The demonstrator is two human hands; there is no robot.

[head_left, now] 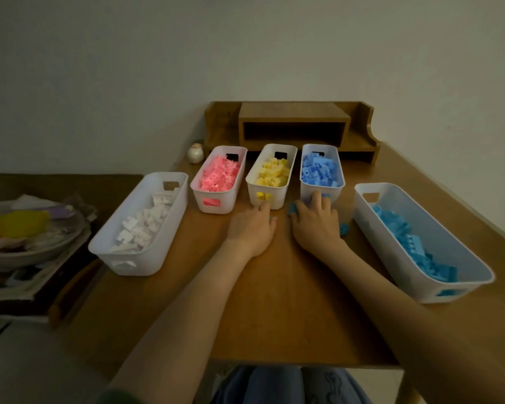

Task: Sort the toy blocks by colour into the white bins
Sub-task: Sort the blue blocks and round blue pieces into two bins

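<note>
Five white bins stand on the wooden table: white blocks (146, 225) in the left bin (105, 246), then pink (219, 173), yellow (273, 173) and mid-blue (318, 170) in three bins at the back. Light-blue blocks (411, 243) fill the right bin (397, 258). My left hand (252, 225) lies palm down before the yellow bin, fingers bent and hidden, with a bit of light-blue block (272, 218) showing at its edge. My right hand (315, 220) rests spread over loose light-blue blocks (292, 210), fingertips at the mid-blue bin's front wall. Another loose block (344, 229) lies beside its wrist.
A wooden desk organiser (292, 126) stands against the wall behind the bins, with a small ceramic jar (195, 153) at its left. A lower side table on the left holds a bowl (32, 246) of clutter and papers. The table's front edge runs just before my knees.
</note>
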